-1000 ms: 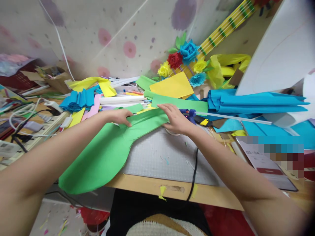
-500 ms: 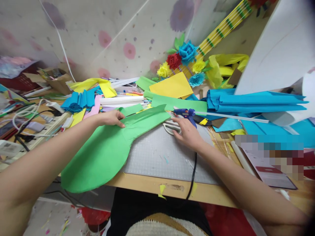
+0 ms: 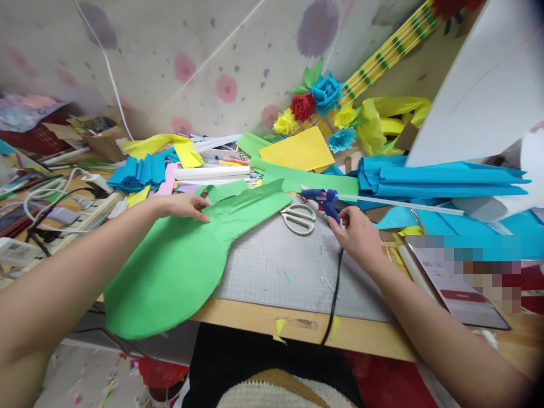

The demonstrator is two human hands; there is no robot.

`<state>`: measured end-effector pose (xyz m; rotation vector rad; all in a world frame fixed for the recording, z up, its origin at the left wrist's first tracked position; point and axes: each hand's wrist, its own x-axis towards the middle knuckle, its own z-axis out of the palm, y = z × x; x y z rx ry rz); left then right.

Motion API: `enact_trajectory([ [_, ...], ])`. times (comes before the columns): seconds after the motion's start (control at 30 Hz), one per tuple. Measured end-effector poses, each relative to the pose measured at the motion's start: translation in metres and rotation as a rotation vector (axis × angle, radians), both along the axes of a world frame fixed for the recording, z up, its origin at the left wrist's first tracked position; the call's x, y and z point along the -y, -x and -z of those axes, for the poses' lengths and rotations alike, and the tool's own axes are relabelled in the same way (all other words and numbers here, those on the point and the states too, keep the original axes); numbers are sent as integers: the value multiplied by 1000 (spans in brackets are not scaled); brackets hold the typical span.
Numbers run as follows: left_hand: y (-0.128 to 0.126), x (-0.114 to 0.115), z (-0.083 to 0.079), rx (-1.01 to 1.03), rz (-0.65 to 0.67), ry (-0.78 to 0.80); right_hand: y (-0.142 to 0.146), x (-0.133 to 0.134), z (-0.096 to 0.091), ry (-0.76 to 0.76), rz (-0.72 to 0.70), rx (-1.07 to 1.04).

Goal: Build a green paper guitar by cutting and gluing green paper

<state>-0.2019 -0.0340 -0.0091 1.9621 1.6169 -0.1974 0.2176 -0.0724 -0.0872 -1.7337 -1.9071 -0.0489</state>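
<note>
A large green paper-covered cut-out (image 3: 170, 277), round at the near end with a narrow neck, lies over the desk's front edge. My left hand (image 3: 187, 206) grips its upper edge, with the thumb on top and the fingers partly out of sight. My right hand (image 3: 359, 235) has its fingers closed at the handle of a blue hot glue gun (image 3: 321, 196). A long translucent glue stick (image 3: 399, 204) sticks out of the gun's back. Scissors with pale handles (image 3: 298, 219) lie on the grey cutting mat (image 3: 272, 266), left of my right hand.
A black cord (image 3: 335, 294) hangs over the desk edge. Folded blue paper (image 3: 442, 178) lies at the right, and a power strip (image 3: 63, 232) with cables at the left. Paper flowers (image 3: 327, 93) and a yellow sheet (image 3: 297, 148) stand behind.
My right hand has moved right, off the scissors and to the glue gun's handle. My left hand has shifted slightly left along the green cut-out.
</note>
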Motion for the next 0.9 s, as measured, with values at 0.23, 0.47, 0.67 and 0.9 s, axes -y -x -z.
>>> enact_trajectory([
  [0.23,5,8,6,-76,-3,-60,-8,-28,24,-48,40,16],
  [0.47,-12,26,6,-124,-110,-235,11,-44,9,249,39,-129],
  [0.67,-31,75,22,-81,-198,-614,17,-44,-8,127,138,-448],
  [0.9,-40,105,48,-124,137,-952,66,-48,-71,340,-395,-743],
])
